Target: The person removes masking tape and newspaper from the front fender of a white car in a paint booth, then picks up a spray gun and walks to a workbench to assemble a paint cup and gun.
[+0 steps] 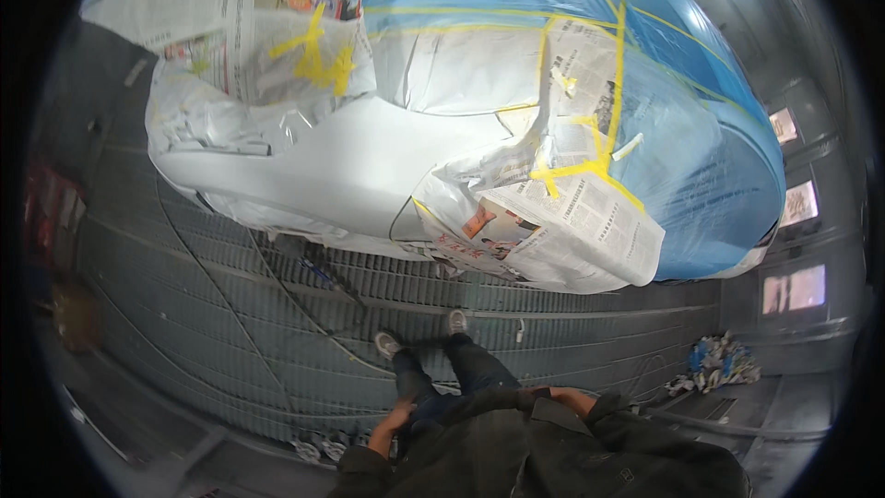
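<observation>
My left hand (400,412) is down at my left thigh, close to the dark trousers (419,390), and its fingers are too small and blurred to read. At the front of my waist, by the hem of my dark jacket (489,420), is my right hand (535,392), mostly hidden. Neither hand shows a held thing. Both are apart from the car in front of me, whose bare panel (341,152) is smooth and pale grey-white. Newspaper sheets (590,212), yellow masking tape (576,169) and blue plastic film (710,175) cover the parts around that panel.
Thin hoses (217,281) trail over the grated floor (479,300) left of my feet. A heap of crumpled paper and film (719,361) lies at the right wall. A brown box (76,316) stands at far left. Lit windows (795,290) line the right wall.
</observation>
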`<act>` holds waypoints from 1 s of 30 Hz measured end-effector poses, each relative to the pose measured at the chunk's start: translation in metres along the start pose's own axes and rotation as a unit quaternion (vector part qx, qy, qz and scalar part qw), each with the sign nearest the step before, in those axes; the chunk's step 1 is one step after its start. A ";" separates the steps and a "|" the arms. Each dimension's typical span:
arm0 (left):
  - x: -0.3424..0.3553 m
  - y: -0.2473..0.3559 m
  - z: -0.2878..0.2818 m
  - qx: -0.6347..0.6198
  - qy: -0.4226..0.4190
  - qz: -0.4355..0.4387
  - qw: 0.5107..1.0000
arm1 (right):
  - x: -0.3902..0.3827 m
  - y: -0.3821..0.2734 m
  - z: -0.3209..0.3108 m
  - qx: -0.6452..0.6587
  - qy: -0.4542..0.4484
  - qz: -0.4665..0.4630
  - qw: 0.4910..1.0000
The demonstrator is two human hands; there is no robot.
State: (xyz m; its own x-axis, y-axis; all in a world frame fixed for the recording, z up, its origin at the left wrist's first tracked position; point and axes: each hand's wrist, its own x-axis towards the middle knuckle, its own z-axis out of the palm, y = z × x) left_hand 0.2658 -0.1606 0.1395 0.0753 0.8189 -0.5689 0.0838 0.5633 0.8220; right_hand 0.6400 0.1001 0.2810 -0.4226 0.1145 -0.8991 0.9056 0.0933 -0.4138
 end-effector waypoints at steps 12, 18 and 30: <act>-0.113 0.008 -0.059 0.133 0.259 -0.044 0.956 | 0.021 -0.022 0.013 -0.049 0.220 -0.049 0.973; -0.103 0.040 -0.085 0.207 0.296 0.005 0.933 | 0.040 -0.047 -0.029 -0.303 0.318 -0.163 0.883; -0.025 0.158 -0.138 0.156 0.291 -0.049 0.943 | 0.034 -0.114 -0.079 0.039 0.422 -0.083 0.902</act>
State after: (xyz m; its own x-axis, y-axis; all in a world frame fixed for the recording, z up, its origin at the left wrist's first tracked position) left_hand 0.1404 -0.0773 0.2875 -0.4985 0.7367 -0.4570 0.3563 0.6547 0.6667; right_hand 0.5192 0.1715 0.3086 -0.4003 0.8209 -0.4073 0.8125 0.1124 -0.5720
